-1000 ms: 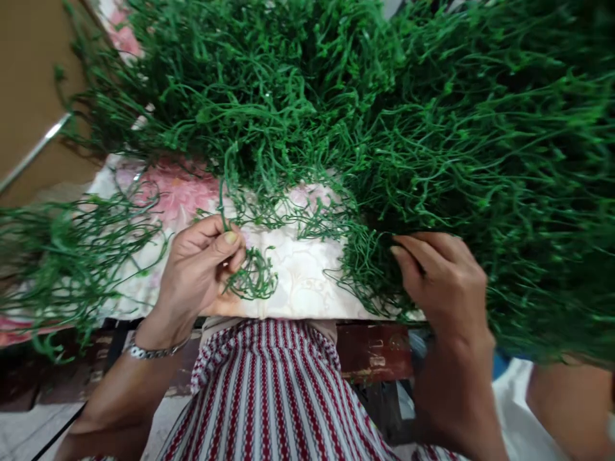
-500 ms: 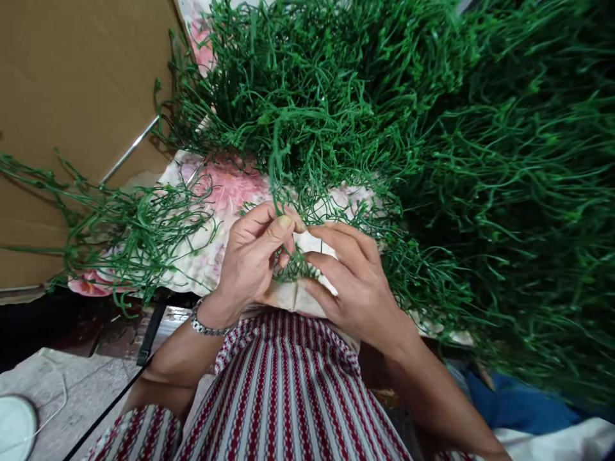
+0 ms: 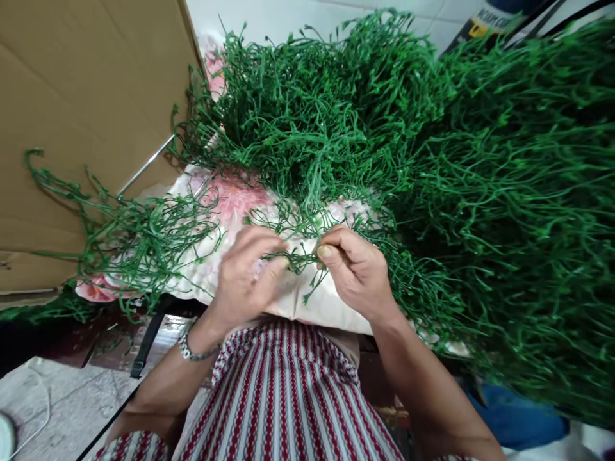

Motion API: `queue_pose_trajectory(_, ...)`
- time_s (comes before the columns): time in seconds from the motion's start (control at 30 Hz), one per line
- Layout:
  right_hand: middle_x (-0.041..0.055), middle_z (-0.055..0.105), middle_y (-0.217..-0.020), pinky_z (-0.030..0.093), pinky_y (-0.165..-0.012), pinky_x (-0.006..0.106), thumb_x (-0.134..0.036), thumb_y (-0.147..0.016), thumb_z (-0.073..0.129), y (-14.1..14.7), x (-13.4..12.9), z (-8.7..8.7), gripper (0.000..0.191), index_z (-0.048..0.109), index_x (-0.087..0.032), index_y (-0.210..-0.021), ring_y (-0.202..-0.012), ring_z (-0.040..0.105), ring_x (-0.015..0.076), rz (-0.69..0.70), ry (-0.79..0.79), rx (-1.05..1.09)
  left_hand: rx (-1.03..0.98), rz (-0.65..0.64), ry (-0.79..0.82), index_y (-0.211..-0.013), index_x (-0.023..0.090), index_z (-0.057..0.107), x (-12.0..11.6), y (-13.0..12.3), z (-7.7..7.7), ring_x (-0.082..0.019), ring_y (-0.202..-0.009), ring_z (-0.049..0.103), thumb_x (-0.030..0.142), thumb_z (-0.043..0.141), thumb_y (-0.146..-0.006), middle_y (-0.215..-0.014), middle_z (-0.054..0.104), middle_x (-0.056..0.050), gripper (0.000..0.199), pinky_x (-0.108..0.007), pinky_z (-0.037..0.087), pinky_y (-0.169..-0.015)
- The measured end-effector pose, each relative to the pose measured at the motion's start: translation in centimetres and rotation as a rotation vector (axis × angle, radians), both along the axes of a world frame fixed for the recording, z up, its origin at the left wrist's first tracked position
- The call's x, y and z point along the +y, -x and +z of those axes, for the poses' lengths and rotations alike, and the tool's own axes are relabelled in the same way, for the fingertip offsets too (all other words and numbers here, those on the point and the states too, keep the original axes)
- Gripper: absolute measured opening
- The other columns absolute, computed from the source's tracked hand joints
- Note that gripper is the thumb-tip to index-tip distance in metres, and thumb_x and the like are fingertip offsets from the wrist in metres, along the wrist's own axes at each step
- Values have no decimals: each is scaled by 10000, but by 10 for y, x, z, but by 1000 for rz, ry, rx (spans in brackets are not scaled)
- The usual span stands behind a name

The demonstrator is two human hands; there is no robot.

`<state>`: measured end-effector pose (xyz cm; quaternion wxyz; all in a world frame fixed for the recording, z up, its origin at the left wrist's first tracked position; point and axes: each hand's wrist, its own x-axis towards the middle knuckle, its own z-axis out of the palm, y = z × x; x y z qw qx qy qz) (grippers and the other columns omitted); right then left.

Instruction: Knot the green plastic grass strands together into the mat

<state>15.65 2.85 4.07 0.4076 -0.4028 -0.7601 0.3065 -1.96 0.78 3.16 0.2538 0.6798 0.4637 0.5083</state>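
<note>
Pinched between the thumb and forefinger of my right hand is a green plastic stem, whose thin branches hang toward the middle. My left hand, with a metal watch band at its wrist, is blurred; its thumb and fingers are apart at the left ends of these branches, and nothing shows in its grasp. Both hands are above a white cloth with pink flowers. A large pile of green stems spreads behind and to the right, and a smaller loose bunch lies at the left.
A cardboard sheet stands at the left, with a thin metal rod by it. At the top right is a dark cylinder with a label. A black strap hangs at the lower left, and blue fabric shows at the lower right.
My left hand has let go of the stem and opened, moving slightly down. My right hand has closed on the stem. The view has shifted, showing more of the wall behind the pile.
</note>
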Motion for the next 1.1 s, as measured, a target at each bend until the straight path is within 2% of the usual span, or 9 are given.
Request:
queue_pose_trajectory(0.07,-6,495,-673,393,-576,236,-241,-857,477,2,1,0,130,520,-178,-752,-608,481,96,22,22,12,156,-74,-93,-903,176,614,-4,-5,-2,-172,-828,524,138,590,-741,-831,589,-47,169,-334,431,-762)
queue_pose_trajectory(0.17,-3,508,-691,406,-588,235,-242,-864,465,3,3,1,132,540,-173,-781,-622,488,94,49,32,44,142,10,-169,-873,181,632,-2,-11,-5,-140,-754,517,105,572,-748,-796,548,-37,158,-290,439,-679)
queue_pose_trajectory(0.27,32,560,-840,447,-688,259,-250,-857,486,0,4,4,145,553,-169,-957,-763,541,116,155,37,79,38,52,-135,-865,183,644,0,-13,-5,-117,-716,527,110,575,-754,-770,533,-23,150,-245,436,-613)
queue_pose_trajectory(0.37,61,570,-959,450,-785,301,-253,-801,578,-2,5,4,295,530,-167,-1079,-898,537,148,227,-2,44,-25,42,-23,-870,175,628,0,-14,-3,-110,-694,552,113,572,-762,-742,577,-11,136,-235,449,-621)
queue_pose_trajectory(0.47,42,585,-882,460,-726,278,-205,-798,578,-1,4,2,211,563,-163,-1004,-819,550,129,155,-51,12,-45,75,39,-877,173,607,-2,-16,-4,-111,-712,567,108,574,-761,-757,604,-7,136,-239,460,-666)
queue_pose_trajectory(0.67,28,571,-764,444,-630,259,-198,-818,539,-2,3,5,85,585,-161,-879,-699,530,119,89,-120,-160,115,122,-168,-817,174,600,-1,-14,-3,-139,-760,534,67,556,-740,-761,564,-24,139,-263,439,-695)
queue_pose_trajectory(0.87,30,570,-767,427,-625,264,-210,-813,534,-6,18,15,103,578,-164,-895,-693,518,124,71,-148,-199,15,-65,128,-764,173,518,22,-14,11,-113,-672,492,91,491,-765,-710,529,5,86,-227,396,-625)
queue_pose_trajectory(0.97,18,571,-793,432,-635,258,-216,-800,553,-6,24,12,135,560,-180,-930,-703,527,119,0,-106,-116,-79,-141,197,-759,176,489,39,-19,9,-99,-632,447,90,477,-752,-693,486,21,87,-213,366,-588)
queue_pose_trajectory(1.1,5,560,-770,431,-647,255,-212,-784,574,-8,26,2,90,548,-184,-866,-704,532,118,-60,-39,-27,-161,-276,226,-760,174,479,50,-24,2,-102,-643,429,109,489,-755,-685,450,25,65,-217,352,-594)
